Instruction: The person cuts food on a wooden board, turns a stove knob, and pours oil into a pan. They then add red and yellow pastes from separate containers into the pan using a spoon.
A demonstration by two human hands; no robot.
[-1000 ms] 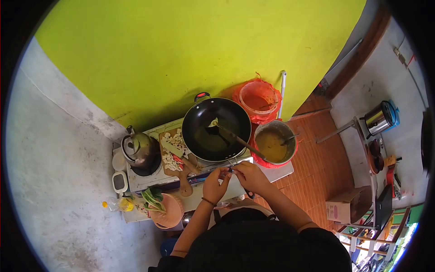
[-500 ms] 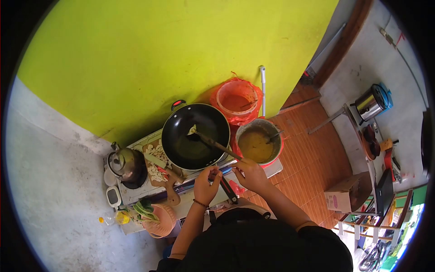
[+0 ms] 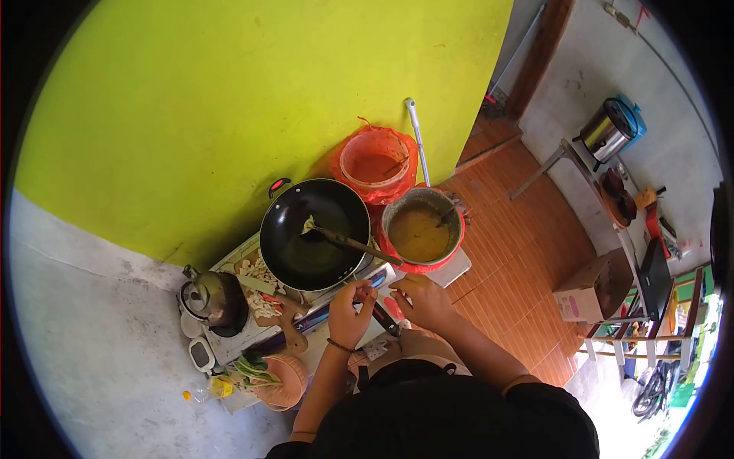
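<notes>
My left hand [image 3: 352, 315] is closed in a pinch in front of the wok, with a small reddish bit at the fingertips that I cannot make out. My right hand [image 3: 424, 302] faces it, fingers curled together; whatever they hold, if anything, is hidden. Between the hands runs the wok handle [image 3: 386, 321], apparently held by neither. Inside the black wok [image 3: 287, 256], with some liquid at the bottom, rests a spatula [image 3: 344, 242]; its wooden handle reaches over the rim, just beyond my right fingers.
Left of the wok are a cutting board with chopped pale pieces [image 3: 260, 269], a knife [image 3: 258, 283] and a kettle [image 3: 214, 298]. A pot of yellowish batter [image 3: 420, 233] and a red-lined bucket [image 3: 375, 157] stand to the right. A pink basket [image 3: 287, 382] holds greens.
The view has turned, so the stove and pots appear further left. My right hand now sits clear of the spatula handle, which it overlapped before. Both hands stay pinched.
</notes>
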